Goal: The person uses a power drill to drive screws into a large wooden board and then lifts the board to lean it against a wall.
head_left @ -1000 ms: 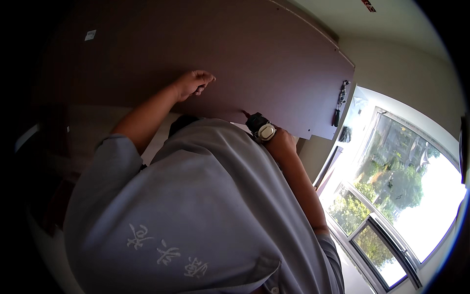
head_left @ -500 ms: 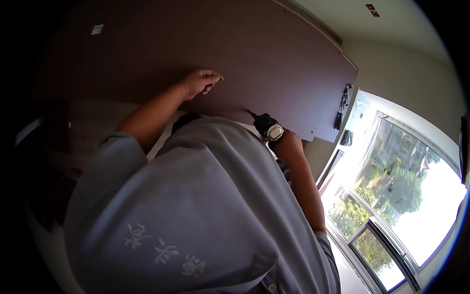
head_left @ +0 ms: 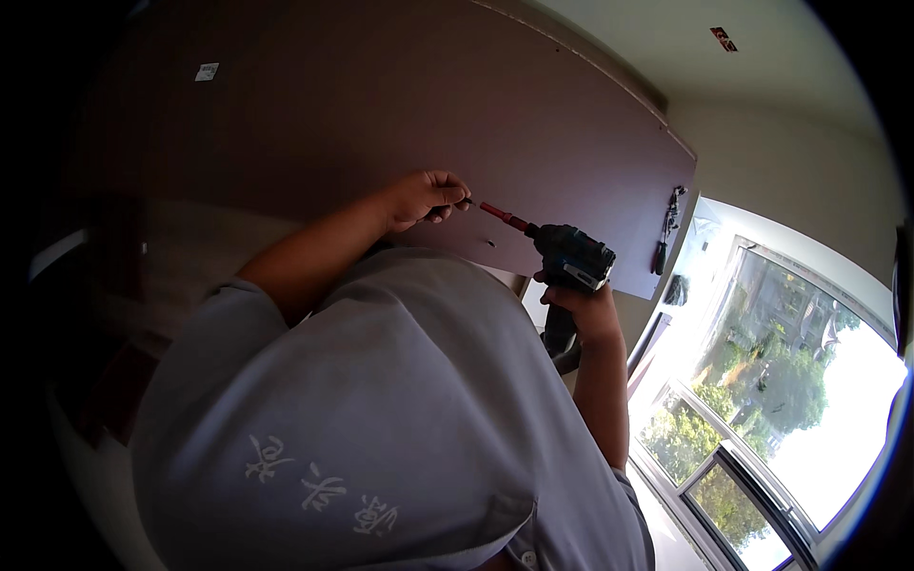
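Observation:
My right hand [head_left: 583, 306] is wrapped round the grip of a black cordless drill [head_left: 573, 255]. Its long red bit holder [head_left: 503, 216] points left over the brown panel [head_left: 381, 105]. My left hand [head_left: 424, 202] is closed in a pinch at the bit's tip, holding a small dark screw [head_left: 467, 201], which is mostly hidden by the fingers. Between the tip and the screw a narrow gap seems to show. A small dark fitting or screw head [head_left: 491, 243] sits on the panel just below the bit.
The panel's far edge runs beside a pale wall [head_left: 762, 152]. Near its right end lie a screwdriver with a black handle [head_left: 659, 257] and some small metal pieces [head_left: 674, 205]. A white label [head_left: 207, 71] is stuck at the upper left. A bright window [head_left: 762, 381] stands at right.
The drill has come up off the panel and swung so its bit points left. My left hand has moved right and nearer, bringing the screw close to the bit's tip.

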The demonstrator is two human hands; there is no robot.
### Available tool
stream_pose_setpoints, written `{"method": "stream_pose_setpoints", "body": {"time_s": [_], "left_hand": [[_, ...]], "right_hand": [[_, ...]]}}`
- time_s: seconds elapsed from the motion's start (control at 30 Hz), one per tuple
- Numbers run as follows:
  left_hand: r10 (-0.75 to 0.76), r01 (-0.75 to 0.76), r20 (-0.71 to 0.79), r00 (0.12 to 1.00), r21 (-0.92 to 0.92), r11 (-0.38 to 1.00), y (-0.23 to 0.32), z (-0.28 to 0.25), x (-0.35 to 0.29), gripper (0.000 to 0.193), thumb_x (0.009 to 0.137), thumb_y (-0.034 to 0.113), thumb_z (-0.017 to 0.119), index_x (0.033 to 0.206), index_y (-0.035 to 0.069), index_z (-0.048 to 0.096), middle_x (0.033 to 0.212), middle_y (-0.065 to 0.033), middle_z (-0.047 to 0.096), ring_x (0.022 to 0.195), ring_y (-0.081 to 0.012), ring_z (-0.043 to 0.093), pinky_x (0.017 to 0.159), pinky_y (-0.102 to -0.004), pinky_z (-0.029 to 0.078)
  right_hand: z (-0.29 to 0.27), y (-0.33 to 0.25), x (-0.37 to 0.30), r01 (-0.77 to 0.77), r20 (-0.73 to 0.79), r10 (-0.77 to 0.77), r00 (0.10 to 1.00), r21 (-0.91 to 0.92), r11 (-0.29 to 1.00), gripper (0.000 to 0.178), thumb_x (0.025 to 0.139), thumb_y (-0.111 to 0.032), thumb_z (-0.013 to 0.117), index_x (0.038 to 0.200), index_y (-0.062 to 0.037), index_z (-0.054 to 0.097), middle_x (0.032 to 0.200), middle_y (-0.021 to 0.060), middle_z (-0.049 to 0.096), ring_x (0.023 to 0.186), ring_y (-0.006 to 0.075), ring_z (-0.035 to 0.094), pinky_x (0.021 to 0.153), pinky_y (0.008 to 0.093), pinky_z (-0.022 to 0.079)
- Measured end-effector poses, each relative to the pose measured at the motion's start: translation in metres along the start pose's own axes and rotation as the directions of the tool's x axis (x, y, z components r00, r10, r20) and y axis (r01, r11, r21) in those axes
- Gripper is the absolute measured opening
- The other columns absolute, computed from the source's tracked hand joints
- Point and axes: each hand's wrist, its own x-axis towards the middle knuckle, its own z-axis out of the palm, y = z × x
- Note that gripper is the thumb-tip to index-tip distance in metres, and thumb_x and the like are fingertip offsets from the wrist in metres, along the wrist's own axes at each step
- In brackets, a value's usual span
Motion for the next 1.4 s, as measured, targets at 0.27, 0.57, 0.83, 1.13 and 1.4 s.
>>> {"method": "stream_pose_setpoints", "body": {"time_s": [0.27, 0.57, 0.83, 1.13, 1.4], "left_hand": [[0.035, -0.032, -0.047, 0.998, 0.067, 0.997, 0.007, 0.004, 0.013, 0.014, 0.104, 0.018, 0.065, 0.111, 0.006, 0.066, 0.099, -0.0073, 0.069, 0.068, -0.0074, 0.053, 0.059, -0.0235, 0.044], [-0.103, 0.103, 0.023, 0.994, 0.016, 0.995, 0.003, 0.023, 0.022, 0.018, 0.105, 0.024, 0.065, 0.11, 0.007, 0.066, 0.093, -0.0044, 0.069, 0.065, -0.0069, 0.05, 0.056, -0.0236, 0.041], [0.004, -0.009, -0.152, 0.988, -0.027, 1.0, 0.003, 0.008, 0.061, 0.019, 0.104, 0.026, 0.065, 0.109, 0.007, 0.067, 0.096, -0.0042, 0.068, 0.064, -0.0063, 0.049, 0.053, -0.0222, 0.04], [0.012, -0.008, -0.113, 0.994, 0.036, 0.999, 0.026, 0.021, 0.065, 0.018, 0.105, 0.021, 0.063, 0.109, 0.004, 0.066, 0.092, -0.0038, 0.065, 0.062, -0.006, 0.047, 0.052, -0.0229, 0.038], [0.057, -0.061, -0.155, 0.986, -0.023, 0.998, 0.033, 0.001, 0.059, 0.019, 0.105, 0.023, 0.064, 0.109, 0.004, 0.067, 0.094, -0.0058, 0.067, 0.061, -0.0066, 0.047, 0.051, -0.0239, 0.039]], "right_hand": [[-0.002, 0.007, 0.006, 0.027, 0.001, -0.027, 1.0, 0.064, 0.998, 0.052, 0.075, 0.01, 0.071, 0.126, 0.0006, 0.065, 0.11, 0.0134, 0.074, 0.102, 0.0241, 0.071, 0.087, 0.0369, 0.057], [-0.005, 0.009, 0.015, -0.024, 0.006, 0.024, 1.0, 0.104, 0.994, 0.051, 0.077, 0.01, 0.071, 0.126, 0.0008, 0.064, 0.11, 0.0148, 0.074, 0.098, 0.0238, 0.071, 0.084, 0.0368, 0.059], [-0.017, -0.014, 0.041, -0.052, -0.068, 0.058, 0.996, 0.089, 0.995, 0.053, 0.077, 0.01, 0.069, 0.128, 0.0011, 0.061, 0.109, 0.0174, 0.073, 0.094, 0.0268, 0.072, 0.077, 0.0396, 0.061], [-0.023, -0.02, 0.057, -0.121, 0.063, 0.115, 0.991, 0.102, 0.987, 0.054, 0.076, 0.01, 0.07, 0.128, 0.0008, 0.061, 0.11, 0.0179, 0.072, 0.095, 0.0277, 0.072, 0.077, 0.0397, 0.061], [-0.022, -0.023, 0.063, -0.028, 0.022, 0.026, 0.999, 0.097, 0.995, 0.052, 0.076, 0.008, 0.07, 0.127, 0.0006, 0.063, 0.107, 0.0159, 0.074, 0.088, 0.0268, 0.071, 0.076, 0.0386, 0.061]]}}
